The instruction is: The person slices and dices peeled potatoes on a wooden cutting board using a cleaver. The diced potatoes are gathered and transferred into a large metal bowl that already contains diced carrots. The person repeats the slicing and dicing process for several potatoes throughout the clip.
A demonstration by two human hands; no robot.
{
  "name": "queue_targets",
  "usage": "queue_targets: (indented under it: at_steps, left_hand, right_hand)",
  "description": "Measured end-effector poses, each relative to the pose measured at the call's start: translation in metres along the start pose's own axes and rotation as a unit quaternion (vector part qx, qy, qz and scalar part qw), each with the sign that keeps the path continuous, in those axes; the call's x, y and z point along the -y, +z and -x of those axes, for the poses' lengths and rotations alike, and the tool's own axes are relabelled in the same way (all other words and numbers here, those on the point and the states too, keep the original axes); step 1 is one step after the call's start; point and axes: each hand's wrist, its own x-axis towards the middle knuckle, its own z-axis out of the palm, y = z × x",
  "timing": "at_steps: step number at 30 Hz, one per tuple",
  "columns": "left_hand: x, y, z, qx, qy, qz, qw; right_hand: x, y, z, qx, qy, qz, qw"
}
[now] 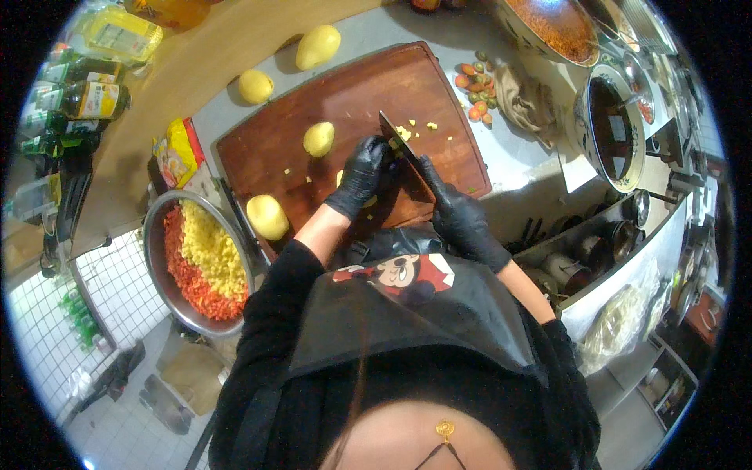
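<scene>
My right hand (463, 220), in a black glove, grips a broad-bladed kitchen knife (405, 147) over a brown wooden cutting board (388, 76). Close against the blade's left side, my gloved left hand (361, 173) curls its fingers over potato pieces (395, 144), which the hand mostly hides. Small yellow potato cubes (404, 133) lie just beyond the blade, and a few are scattered on the board. One whole peeled potato (319, 139) rests on the board left of the knife. Another peeled potato (267, 217) sits at the board's near left corner.
Left stands a steel bowl (154, 282) of diced yellow and orange-red vegetables. Two peeled potatoes, one round (256, 87) and one longer (318, 47), lie behind the board. Carrot ends (479, 108) and a cloth (523, 100) lie right, near an enamel basin (578, 117) of dark liquid.
</scene>
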Motion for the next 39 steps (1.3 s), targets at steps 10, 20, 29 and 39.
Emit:
queue_targets:
  at_steps: [10,20,29,39]
  left_hand:
    - [0.01,0.006,0.003,0.007,-0.107,0.075,0.991]
    - [-0.005,-0.011,0.004,0.01,0.036,-0.126,0.991]
    - [-0.004,-0.007,0.007,0.025,-0.028,-0.083,0.996]
    - [-0.012,-0.017,0.001,0.006,0.009,-0.062,0.998]
  right_hand:
    - [0.004,-0.003,-0.003,0.002,-0.013,0.023,1.0]
    - [0.022,-0.021,0.008,0.023,0.029,-0.036,0.999]
    - [0.007,0.007,0.001,-0.013,0.003,-0.023,1.0]
    - [0.005,0.009,-0.001,-0.032,-0.018,-0.02,0.999]
